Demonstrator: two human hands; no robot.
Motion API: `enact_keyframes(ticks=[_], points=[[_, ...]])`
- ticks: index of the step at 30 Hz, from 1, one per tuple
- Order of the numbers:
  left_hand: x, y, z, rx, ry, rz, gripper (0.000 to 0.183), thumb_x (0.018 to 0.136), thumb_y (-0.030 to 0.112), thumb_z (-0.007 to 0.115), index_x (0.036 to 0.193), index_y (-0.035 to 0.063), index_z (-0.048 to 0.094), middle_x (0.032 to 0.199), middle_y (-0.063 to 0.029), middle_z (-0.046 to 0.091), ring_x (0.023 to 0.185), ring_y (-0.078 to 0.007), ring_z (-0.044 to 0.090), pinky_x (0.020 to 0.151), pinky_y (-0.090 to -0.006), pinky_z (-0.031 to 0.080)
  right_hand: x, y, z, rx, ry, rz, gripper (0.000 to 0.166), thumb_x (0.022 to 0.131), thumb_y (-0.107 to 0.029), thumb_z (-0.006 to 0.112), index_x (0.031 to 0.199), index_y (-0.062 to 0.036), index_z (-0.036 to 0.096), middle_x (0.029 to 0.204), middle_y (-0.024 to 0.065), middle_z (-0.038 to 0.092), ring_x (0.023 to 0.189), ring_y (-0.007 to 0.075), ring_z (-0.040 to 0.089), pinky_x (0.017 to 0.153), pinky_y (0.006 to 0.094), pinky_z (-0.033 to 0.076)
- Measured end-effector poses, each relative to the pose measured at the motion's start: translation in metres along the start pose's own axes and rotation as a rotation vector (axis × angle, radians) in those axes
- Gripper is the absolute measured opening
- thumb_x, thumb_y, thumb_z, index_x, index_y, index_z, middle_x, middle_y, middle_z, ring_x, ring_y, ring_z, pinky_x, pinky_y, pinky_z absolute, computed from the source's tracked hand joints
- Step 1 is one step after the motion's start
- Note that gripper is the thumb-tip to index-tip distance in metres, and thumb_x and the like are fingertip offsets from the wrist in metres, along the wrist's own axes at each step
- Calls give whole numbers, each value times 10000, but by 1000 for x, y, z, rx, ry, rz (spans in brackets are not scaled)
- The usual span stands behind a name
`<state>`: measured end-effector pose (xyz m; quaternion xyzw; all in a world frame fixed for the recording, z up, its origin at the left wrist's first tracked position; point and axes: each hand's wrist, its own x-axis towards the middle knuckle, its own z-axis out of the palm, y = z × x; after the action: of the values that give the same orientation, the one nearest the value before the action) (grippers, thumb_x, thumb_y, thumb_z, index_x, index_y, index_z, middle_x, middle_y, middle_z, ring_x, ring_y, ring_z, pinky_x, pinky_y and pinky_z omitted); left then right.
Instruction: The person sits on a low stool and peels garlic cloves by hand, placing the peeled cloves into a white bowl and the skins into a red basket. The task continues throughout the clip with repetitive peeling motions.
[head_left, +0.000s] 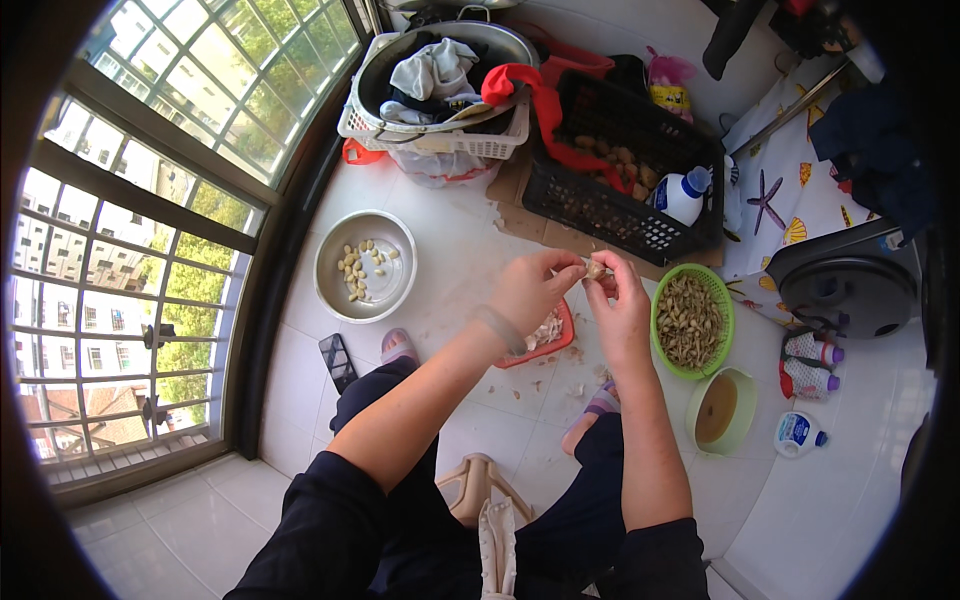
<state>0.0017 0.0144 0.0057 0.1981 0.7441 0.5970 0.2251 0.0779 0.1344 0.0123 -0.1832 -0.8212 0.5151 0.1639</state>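
In front of me, between the fingertips of both hands, is a small garlic piece with papery skin. My right hand holds it between thumb and fingers. Thumb and forefinger of my left hand pinch at its left side. Below the hands, a red plastic basket contains pale garlic skins and is partly hidden by my left hand and wrist. To the left, a steel basin holds several peeled garlic cloves on its bottom.
At right stand a green colander of small brownish-green pieces and a pale green tub of brown liquid. Farther off is a black crate with root vegetables and a bottle. A smartphone lies near my left foot. Skin scraps litter the tiles.
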Motion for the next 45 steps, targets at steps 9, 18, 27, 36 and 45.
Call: enact_keyframes(ticks=[9,18,27,36,45], points=[[-1,7,-1,92,51,79,164,810,90,600,928,-20,628,828,-109,645,732,-149,595,670,-254,464,-2,-12,-3,-194,-13,-120,279,744,-9,593,1013,-79,566,964,66,583,846,233,594,725,311,473],[-3,0,3,274,145,286,92,783,68,580,797,-23,584,722,-133,599,617,-247,578,586,-318,467,-3,-4,-2,-197,-50,-186,271,762,-9,580,1028,-58,561,965,75,591,825,215,599,723,296,477],[-1,10,0,186,167,237,128,800,92,616,875,-8,590,787,-107,595,617,-178,556,584,-277,467,0,-1,-4,99,-11,53,252,806,-14,569,1056,-19,539,901,85,619,777,140,609,698,263,489],[-4,4,5,285,164,425,129,765,12,589,891,-11,582,788,-95,594,625,-191,578,573,-264,470,-2,-4,-3,72,-56,-3,247,794,7,570,1037,-20,540,891,69,615,761,127,601,671,251,489],[9,-17,-9,214,382,28,128,784,106,568,831,-13,570,724,-110,596,621,-162,572,598,-283,466,4,-8,-8,678,-7,210,264,857,-48,542,1113,-7,490,1034,66,567,845,96,551,769,216,443]])
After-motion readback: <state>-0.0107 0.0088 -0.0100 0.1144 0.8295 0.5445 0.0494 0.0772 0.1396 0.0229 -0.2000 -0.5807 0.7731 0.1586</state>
